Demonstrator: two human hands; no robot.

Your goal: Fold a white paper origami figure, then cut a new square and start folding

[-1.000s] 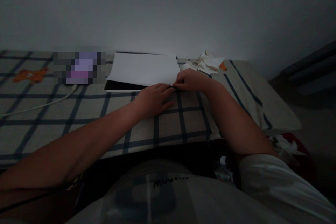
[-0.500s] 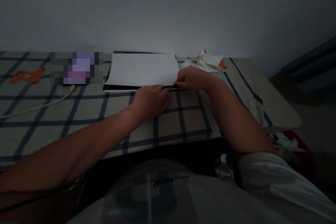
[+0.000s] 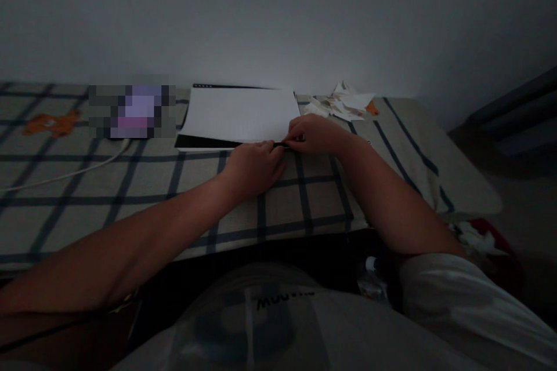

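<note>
A notebook [image 3: 243, 113] with a white top page lies on the checked cloth against the wall. Along its near side runs a black strip [image 3: 202, 142]. My left hand [image 3: 256, 168] rests at that near edge, its fingers closed over the strip; the thumb is partly hidden. Just to its right, my right hand [image 3: 315, 133] pinches the strip near the notebook's near right corner. Both hands almost touch each other. What exactly lies between the fingertips is too dark and small to make out fully.
Torn white paper scraps [image 3: 342, 104] and an orange bit [image 3: 372, 108] lie right of the notebook. At left are a blurred phone [image 3: 137, 110], its white cable [image 3: 82, 174] and an orange piece [image 3: 54, 124]. Below the table stand a bottle [image 3: 372, 278] and a red bin [image 3: 507, 255].
My right hand has shifted slightly left and closer to my left hand. More of the black strip shows at the notebook's near left side. The view has moved slightly.
</note>
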